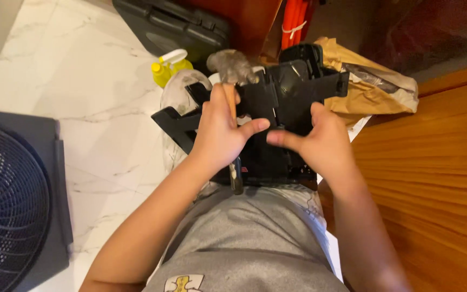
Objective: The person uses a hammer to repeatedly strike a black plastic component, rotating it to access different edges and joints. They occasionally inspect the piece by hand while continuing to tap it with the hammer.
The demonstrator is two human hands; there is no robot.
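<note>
Black plastic frame [277, 113] between both hands [268, 135]

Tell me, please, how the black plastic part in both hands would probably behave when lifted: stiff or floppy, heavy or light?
The black plastic part looks stiff: its flat arms jut out unsupported without sagging. It is probably light for its size, being thin-walled and open. The left hand and right hand grip near its middle, so the thin arms may snag or snap.

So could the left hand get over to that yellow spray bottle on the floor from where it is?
Probably yes: the yellow spray bottle stands just beyond the left hand with open floor between, though that hand grips the black plastic part now.
</note>
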